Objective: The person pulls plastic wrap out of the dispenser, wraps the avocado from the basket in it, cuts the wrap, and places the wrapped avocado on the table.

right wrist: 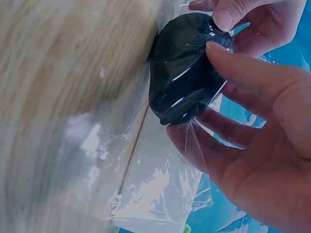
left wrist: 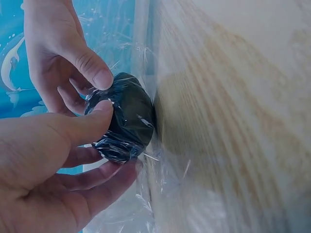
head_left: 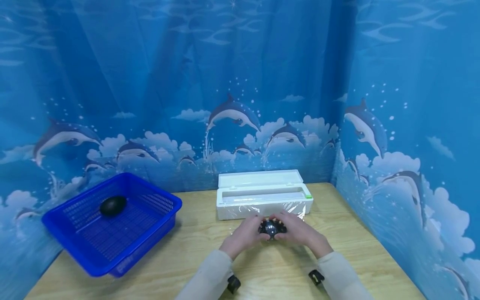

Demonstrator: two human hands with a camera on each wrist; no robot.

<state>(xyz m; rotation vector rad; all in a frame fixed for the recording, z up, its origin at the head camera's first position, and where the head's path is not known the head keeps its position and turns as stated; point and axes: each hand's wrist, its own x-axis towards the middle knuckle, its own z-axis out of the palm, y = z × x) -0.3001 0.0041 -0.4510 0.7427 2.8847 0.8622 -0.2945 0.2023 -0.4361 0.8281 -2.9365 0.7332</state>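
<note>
Between both hands a dark, egg-shaped avocado [head_left: 271, 228] [left wrist: 130, 109] lies low over the wooden table, covered in clear cling film [right wrist: 155, 179]. My left hand [head_left: 244, 236] [left wrist: 53, 160] grips it from the left, thumb on top and fingers curled round its side. From the right, my right hand [head_left: 298, 230] [right wrist: 267, 111] holds it the same way, the two thumbs close together. Wrinkled film clings to its skin, and a loose sheet spreads over the table beside it. Directly behind the hands stands the white cling film box [head_left: 264, 210], its lid raised.
A blue plastic basket [head_left: 150, 246] sits on the left of the table [head_left: 198, 258], with another dark avocado [head_left: 113, 206] inside. Behind and to the right hangs a blue dolphin-print curtain [head_left: 168, 83]. A green tab [head_left: 308, 196] marks the box's right end.
</note>
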